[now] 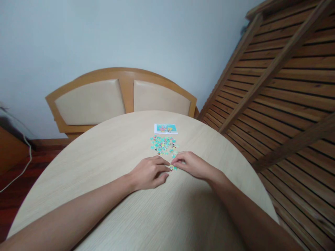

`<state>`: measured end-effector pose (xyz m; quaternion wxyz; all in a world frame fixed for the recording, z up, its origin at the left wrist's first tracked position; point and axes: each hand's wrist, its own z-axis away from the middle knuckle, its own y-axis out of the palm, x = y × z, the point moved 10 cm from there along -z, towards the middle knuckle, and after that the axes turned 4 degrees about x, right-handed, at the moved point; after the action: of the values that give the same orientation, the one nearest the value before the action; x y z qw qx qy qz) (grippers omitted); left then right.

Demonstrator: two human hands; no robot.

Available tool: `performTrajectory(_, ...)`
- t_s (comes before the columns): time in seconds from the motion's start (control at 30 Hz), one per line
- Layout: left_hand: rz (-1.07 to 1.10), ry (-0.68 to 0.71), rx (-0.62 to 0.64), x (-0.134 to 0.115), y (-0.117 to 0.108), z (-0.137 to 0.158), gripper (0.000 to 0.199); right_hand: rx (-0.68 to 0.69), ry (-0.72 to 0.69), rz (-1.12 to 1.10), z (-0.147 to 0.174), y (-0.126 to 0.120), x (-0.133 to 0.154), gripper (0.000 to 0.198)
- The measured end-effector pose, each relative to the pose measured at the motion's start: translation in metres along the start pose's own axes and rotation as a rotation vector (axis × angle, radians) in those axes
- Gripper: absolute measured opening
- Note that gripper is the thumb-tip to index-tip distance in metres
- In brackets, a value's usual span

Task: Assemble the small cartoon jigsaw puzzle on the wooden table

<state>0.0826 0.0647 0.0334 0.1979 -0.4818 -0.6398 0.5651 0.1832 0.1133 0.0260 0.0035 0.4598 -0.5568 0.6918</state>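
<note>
Round tabletop (pixel 110 150), scattered puzzle pieces (pixel 162 143).
Apparently joining near cluster (pixel 175 168) with left hand (pixel 151 172) loosely spread, right hand (pixel 193 164) curled, grip unclear; next probably calling for careful alignment.

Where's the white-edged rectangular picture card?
Head view, centre: the card lies on the round pale table, beyond the multicoloured puzzle-piece pile, near the far edge.

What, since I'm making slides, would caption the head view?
Left hand and right hand at small jigsaw pieces on a round table.
</note>
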Motion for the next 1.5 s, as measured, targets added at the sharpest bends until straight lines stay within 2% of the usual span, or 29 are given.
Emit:
performTrajectory(0.23,-0.012,0.004,0.009,-0.001,0.0,0.0,0.028,0.006,0.009,0.044,0.003,-0.002,-0.002,0.015)
performTrajectory(0.47,-0.003,0.027,0.011,-0.003,0.0,0.001,0.03,0.049,-0.091,0.128,0.004,0.001,0.01,0.012)
performTrajectory(0.57,0.0,0.034,0.006,-0.003,0.0,0.001,0.031,0.044,-0.089,0.168,0.005,0.001,0.01,0.012)
performTrajectory(0.93,0.0,0.043,0.01,-0.005,0.0,-0.001,0.03,0.061,-0.099,0.128,0.004,0.002,0.004,0.018)
performTrajectory(1.1,-0.023,-0.035,-0.04,0.001,-0.005,0.0,0.026,0.031,-0.067,0.131,0.005,-0.002,0.002,0.021)
performTrajectory(1.23,-0.039,-0.135,-0.065,0.013,-0.009,0.0,0.025,0.045,-0.046,0.127,0.008,-0.007,0.0,0.016)
performTrajectory(1.33,-0.053,-0.194,-0.072,0.021,-0.011,0.0,0.022,0.001,-0.006,0.145,0.009,-0.017,-0.008,0.014)
performTrajectory(1.5,-0.03,-0.163,-0.071,0.018,-0.011,0.0,0.021,-0.22,0.055,0.267,0.011,-0.043,-0.028,0.021)
